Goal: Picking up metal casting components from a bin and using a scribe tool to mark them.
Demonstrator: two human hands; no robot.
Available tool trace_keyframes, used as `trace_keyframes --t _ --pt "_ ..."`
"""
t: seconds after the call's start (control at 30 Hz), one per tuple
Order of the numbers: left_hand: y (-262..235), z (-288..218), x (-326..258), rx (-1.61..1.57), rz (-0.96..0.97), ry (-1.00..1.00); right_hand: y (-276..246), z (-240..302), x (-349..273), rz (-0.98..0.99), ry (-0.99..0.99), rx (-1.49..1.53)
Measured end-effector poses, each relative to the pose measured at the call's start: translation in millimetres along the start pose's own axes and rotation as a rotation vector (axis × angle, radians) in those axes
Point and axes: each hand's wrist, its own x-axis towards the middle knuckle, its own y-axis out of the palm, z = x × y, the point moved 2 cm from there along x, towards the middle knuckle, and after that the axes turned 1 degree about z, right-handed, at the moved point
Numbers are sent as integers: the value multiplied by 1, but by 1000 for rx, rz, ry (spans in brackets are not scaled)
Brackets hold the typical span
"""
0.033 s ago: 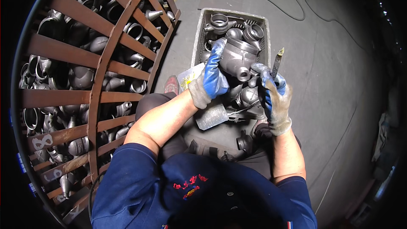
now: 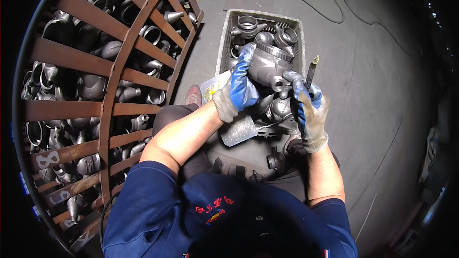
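Clearly my left hand (image 2: 237,91) grips the heavy, rigid metal casting (image 2: 266,62) above the crate (image 2: 224,43). My right hand (image 2: 310,107), closed on a pointed tool (image 2: 311,71), steadies its spout.

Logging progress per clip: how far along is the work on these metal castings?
Done: cannot tell. In hand: left hand holds a grey cast-metal pipe fitting; right hand holds a slim metal tool. Left: more fittings fill the grey plastic crate and the rust-brown barred cage.
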Motion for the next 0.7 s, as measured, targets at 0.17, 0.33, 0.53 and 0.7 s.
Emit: trace_keyframes --t 0.17,0.33,0.53,0.7 --pt "1 -1 -1 51 -11 7 14 10 -7 -44 -163 -184" --pt "-1 -4 -6 -2 -53 -42 12 6 -5 -104 -357 -568" --pt "-20 -14 5 -32 -17 48 -7 -11 10 -141 -38 -41" --pt "-15 -34 0 137 -112 203 -11 -11 15 -100 61 267"
